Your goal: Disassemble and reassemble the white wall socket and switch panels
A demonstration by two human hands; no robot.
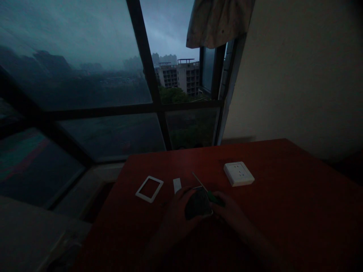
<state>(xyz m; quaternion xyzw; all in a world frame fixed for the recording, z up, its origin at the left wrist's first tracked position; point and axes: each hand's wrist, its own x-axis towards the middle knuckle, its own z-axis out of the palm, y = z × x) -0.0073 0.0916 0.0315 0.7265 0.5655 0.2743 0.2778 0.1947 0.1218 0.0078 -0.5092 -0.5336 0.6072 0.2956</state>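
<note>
In the dim light my left hand (177, 211) is wrapped round a dark block with a pale rim (198, 206), perhaps the inner part of a wall socket or switch; its details are too dark to read. My right hand (231, 209) grips the green handle of a screwdriver (212, 197) beside the block's right edge. The thin metal shaft slants up and left, away from the block. Just beyond my left fingers lies a small white rectangular piece (177, 184). A square white frame (149, 189) with an open middle rests farther left.
On the reddish-brown table (283, 181), a white boxed wall socket (238, 173) stands to the right of my hands. Beyond the table's far edge are dark-framed windows (104, 90), with a curtain (219, 24) above. A pale wall (292, 75) rises at the right.
</note>
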